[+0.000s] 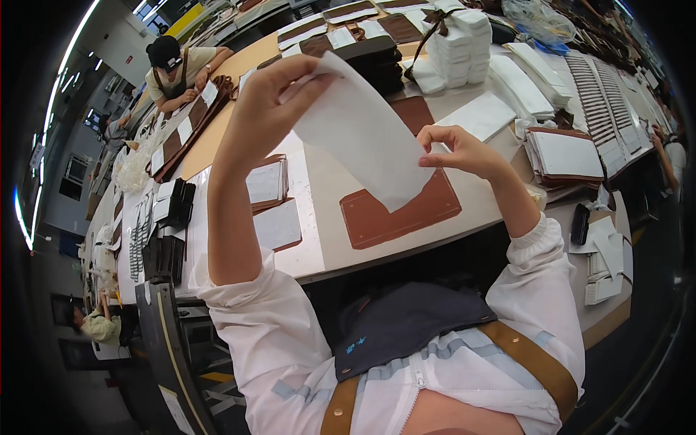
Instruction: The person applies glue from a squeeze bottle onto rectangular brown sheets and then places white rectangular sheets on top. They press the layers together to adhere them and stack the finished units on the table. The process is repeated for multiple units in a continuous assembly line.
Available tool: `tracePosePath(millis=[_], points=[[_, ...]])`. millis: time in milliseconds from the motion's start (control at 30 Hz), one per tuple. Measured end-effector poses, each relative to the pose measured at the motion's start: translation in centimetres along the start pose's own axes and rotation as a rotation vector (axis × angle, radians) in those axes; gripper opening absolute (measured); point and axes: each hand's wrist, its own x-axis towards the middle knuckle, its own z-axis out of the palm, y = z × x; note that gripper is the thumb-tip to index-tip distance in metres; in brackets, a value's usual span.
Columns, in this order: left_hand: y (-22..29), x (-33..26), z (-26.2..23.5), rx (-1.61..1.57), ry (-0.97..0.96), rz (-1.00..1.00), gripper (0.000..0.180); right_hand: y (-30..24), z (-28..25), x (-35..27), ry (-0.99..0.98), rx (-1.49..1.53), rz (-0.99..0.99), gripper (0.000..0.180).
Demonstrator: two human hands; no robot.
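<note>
— White sleeves and a dark apron bib (406, 326) with tan straps fill the bottom of the frame. What does the person hold above them?

— Largest first: the pale workbench (319, 181) runs across the middle, and a brown leather panel (406, 210) lies flat on it at centre. Over that panel, held up in the air, is a white liner sheet (362, 138), long and rectangular.

— And the hands?

— The left hand (272, 101), upper centre, pinches the sheet's top corner between thumb and fingers. The right hand (457, 152) pinches its right edge lower down.

— How will it handle?

— Light and limp, likely; it bows between the two grips. Probably easy to crease, so edges or corners look the best hold.

— Anything smaller nearby?

— Stacked white pieces (460, 43) at the upper right.
</note>
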Motion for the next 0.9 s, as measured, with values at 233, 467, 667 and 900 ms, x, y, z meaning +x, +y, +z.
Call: tracePosePath(millis=[233, 467, 667, 900], points=[[-6.4, -3.9, 0.7, -0.171, 0.243, -0.23, 0.027, 2.6, 3.8, -1.3, 0.166, 0.389, 0.008, 0.025], [-9.4, -8.7, 3.6, -0.308, 0.465, -0.373, 0.028, 2.6, 4.8, -1.8, 0.501, 0.488, -0.107, 0.023], [-11.9, -11.6, 8.4, -0.254, 0.63, -0.45, 0.029, 4.7, 5.5, -1.4, 0.704, 0.216, -0.148, 0.022], [-14.7, -15.4, 12.6, -0.438, 0.606, -0.595, 0.034, 6.1, 5.7, -2.6, 0.755, 0.065, -0.036, 0.022]])
